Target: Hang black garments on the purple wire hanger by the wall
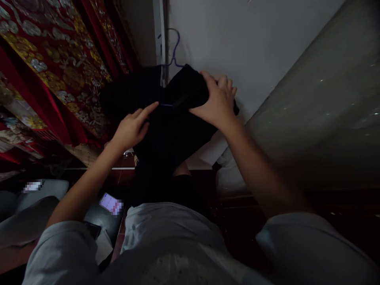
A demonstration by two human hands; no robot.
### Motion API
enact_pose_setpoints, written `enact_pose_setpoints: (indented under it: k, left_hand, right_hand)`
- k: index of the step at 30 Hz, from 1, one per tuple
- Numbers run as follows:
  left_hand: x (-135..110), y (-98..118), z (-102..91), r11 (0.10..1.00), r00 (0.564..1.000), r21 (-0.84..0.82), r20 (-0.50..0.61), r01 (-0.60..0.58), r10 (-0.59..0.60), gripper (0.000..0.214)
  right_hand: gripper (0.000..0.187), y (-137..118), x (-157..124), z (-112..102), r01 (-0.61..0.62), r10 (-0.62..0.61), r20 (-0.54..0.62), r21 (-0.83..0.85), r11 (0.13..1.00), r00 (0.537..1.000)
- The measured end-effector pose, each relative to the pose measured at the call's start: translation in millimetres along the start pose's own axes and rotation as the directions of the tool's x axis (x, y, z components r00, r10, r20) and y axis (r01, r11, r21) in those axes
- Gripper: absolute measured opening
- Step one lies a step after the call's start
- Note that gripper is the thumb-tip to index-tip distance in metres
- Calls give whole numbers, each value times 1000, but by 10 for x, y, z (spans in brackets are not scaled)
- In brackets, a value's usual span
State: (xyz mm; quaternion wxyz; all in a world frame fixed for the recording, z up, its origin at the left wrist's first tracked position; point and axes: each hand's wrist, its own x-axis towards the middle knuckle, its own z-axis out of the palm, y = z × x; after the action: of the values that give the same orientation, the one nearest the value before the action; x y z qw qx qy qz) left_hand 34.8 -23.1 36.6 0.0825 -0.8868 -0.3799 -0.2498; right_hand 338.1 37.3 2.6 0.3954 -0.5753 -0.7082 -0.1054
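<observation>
A black garment (172,130) hangs from a blue wire hanger (175,49) against a white wall. My right hand (218,101) is closed over the garment's upper right shoulder, fingers wrapped round the cloth. My left hand (133,126) rests on the left side of the garment near its neck, index finger stretched toward the hanger's blue bar, the other fingers loosely curled. The lower part of the garment falls in front of my light grey shirt.
Red cloth with gold and silver embroidery (53,59) hangs at the left. A pale glossy surface (320,111) slopes along the right. A lit phone (110,203) lies on a dark surface at lower left beside grey cushions (32,209).
</observation>
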Motion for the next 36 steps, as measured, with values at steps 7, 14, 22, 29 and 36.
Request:
enact_pose_setpoints:
  k: [7,14,22,29,36]
  left_hand:
    - [9,150,581,980,974,-16,123,196,-193,58]
    - [-223,145,1044,980,975,0,101,197,-196,51]
    - [-326,172,1160,934,900,147,252,327,-355,38]
    - [-671,686,1481,867,921,-341,-10,363,-389,23]
    - [-711,1060,1643,570,752,-722,-105,392,-650,70]
  right_hand:
    - [94,172,-227,70,160,-159,-24,42,986,987]
    - [96,216,-300,24,146,-145,-13,62,987,989]
    - [96,303,-225,21,141,-145,25,122,982,989]
    - [44,-316,-1118,481,-7,46,-42,650,760,998]
    - [28,-752,-1795,897,-394,388,247,843,365,888]
